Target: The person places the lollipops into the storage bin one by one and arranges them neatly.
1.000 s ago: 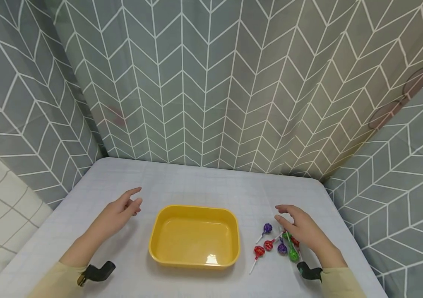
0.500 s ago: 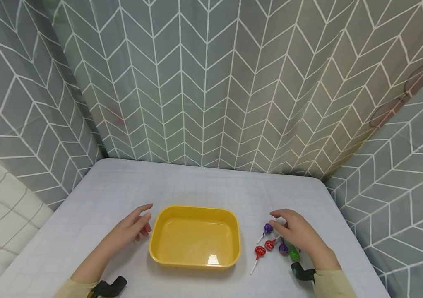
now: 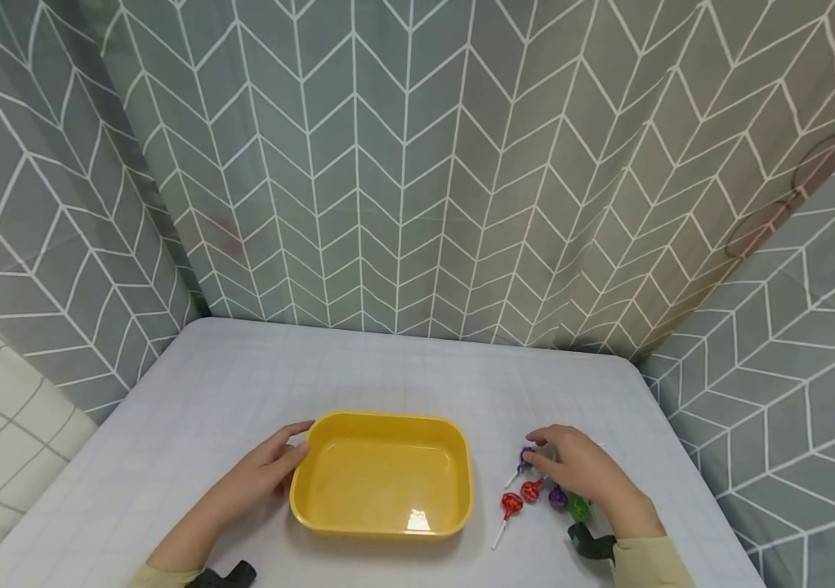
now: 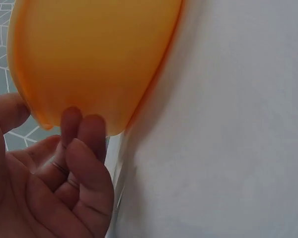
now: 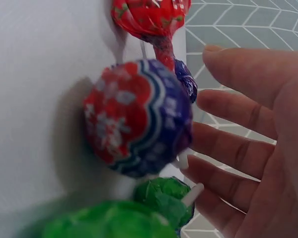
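In the head view, a yellow tray (image 3: 381, 469) sits on the white bench (image 3: 395, 367) at the lower centre of the frame. The left hand (image 3: 259, 467), lower left, holds the tray's left edge, its thumb at the rim and its fingers bent against the outer wall. The right hand (image 3: 581, 463), lower right, has its thumb and forefinger apart around a purple lollipop (image 3: 523, 462); whether they touch it I cannot tell. Just below lie two red lollipops (image 3: 511, 503), with further purple and green ones partly under the hand. The wrappers are printed, but too small here to read. A grey curtain (image 3: 388, 163) with white chevron lines fills the upper frame.

In the left wrist view, the tray's plain orange-yellow wall fills the upper left. The thumb meets the rim at the left, and bent fingertips lie against the wall.

In the right wrist view, a ball wrapper (image 5: 139, 119) fills the centre, purple with a red patch, a white-and-teal wavy border and pale marks too blurred to read. A red wrapper with green marks shows at the top, and green wrappers (image 5: 109, 220) at the bottom. The right hand is at the right edge, fingers spread apart.
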Motion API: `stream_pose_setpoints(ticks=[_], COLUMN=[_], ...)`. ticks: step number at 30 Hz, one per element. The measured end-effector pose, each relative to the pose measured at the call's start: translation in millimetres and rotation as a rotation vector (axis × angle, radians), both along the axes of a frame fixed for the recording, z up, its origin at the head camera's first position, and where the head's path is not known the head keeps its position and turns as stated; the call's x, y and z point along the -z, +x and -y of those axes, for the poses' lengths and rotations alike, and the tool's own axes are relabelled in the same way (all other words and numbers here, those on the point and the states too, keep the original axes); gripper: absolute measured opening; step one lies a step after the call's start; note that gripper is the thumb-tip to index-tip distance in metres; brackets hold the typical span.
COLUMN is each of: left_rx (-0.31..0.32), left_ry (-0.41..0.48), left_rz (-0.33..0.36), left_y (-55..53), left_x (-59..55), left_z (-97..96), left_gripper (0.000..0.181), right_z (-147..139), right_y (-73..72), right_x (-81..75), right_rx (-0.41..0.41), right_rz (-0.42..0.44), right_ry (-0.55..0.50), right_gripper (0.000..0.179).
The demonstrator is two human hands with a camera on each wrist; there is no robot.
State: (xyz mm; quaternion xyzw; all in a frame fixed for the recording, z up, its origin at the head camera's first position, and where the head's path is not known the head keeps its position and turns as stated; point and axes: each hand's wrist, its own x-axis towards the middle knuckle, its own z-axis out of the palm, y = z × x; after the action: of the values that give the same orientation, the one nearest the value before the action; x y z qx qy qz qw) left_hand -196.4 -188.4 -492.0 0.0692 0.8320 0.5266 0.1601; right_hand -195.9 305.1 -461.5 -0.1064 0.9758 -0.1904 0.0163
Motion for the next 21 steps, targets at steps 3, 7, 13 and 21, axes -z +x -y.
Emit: stream_pose_setpoints(ticks=[3, 7, 13, 21], left_rx=[0.005, 0.024, 0.028, 0.023], left_ry=[0.025, 0.075, 0.131, 0.176], left_rz=[-0.007, -0.014, -0.008, 0.016], left_y=[-0.6, -0.5, 1.6, 2.1], left_x=[1.3, 3.2, 1.4, 1.7], left_z=[0.4, 1.0, -1.5, -3.4], left_gripper=[0.058, 0.059, 0.057, 0.056], right_z=[2.1, 6.1, 9.2, 9.8], right_y=[-1.0, -1.8, -1.3, -2.3], right_x=[2.1, 3.5, 2.8, 3.1], right_rx=[-0.017, -0.036, -0.04, -0.019], right_rz=[-0.002, -0.006, 0.009, 0.019], right_ry=[0.013, 0.04, 0.072, 0.085], right_gripper=[0.032, 0.024, 0.02, 0.033])
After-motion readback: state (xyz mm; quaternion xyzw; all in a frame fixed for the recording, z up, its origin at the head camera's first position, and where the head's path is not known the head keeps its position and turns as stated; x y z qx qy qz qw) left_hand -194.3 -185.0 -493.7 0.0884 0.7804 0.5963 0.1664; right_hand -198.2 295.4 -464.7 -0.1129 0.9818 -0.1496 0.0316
